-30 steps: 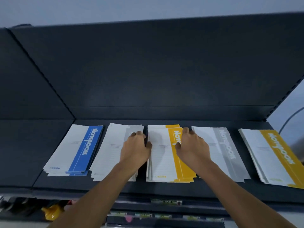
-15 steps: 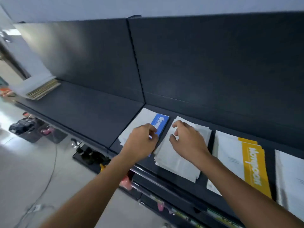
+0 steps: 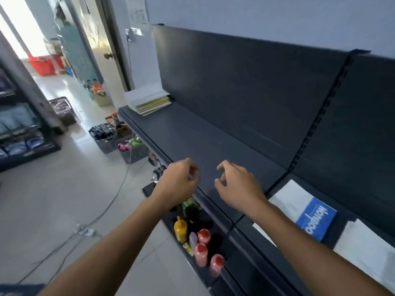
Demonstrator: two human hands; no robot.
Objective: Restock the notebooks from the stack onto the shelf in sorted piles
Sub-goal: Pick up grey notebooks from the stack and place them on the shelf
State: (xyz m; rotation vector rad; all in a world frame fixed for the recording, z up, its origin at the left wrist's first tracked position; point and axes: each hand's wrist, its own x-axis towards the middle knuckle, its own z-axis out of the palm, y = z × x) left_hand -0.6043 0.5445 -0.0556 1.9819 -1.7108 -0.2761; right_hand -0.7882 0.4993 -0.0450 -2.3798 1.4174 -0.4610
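Observation:
The stack of notebooks (image 3: 150, 102) lies at the far left end of the dark shelf (image 3: 203, 137), against the back panel. My left hand (image 3: 178, 181) and my right hand (image 3: 238, 185) hover over the shelf's front edge with fingers loosely curled, holding nothing. At the right, a pile of blue and white notebooks (image 3: 307, 210) lies on the shelf, with a white pile (image 3: 367, 251) beside it at the frame's edge. Both piles are behind my right forearm.
A lower shelf (image 3: 171, 212) below the front edge carries a yellow bottle (image 3: 180, 228) and red-capped bottles (image 3: 202, 248). Grey baskets (image 3: 106, 139) of goods stand on the tiled floor to the left. A cable (image 3: 102, 212) runs across the floor. An open doorway (image 3: 32, 39) is far left.
My view has swung left from the sorted piles toward the far stack. Both hands have lifted off the blue and white piles and now hang over the bare shelf.

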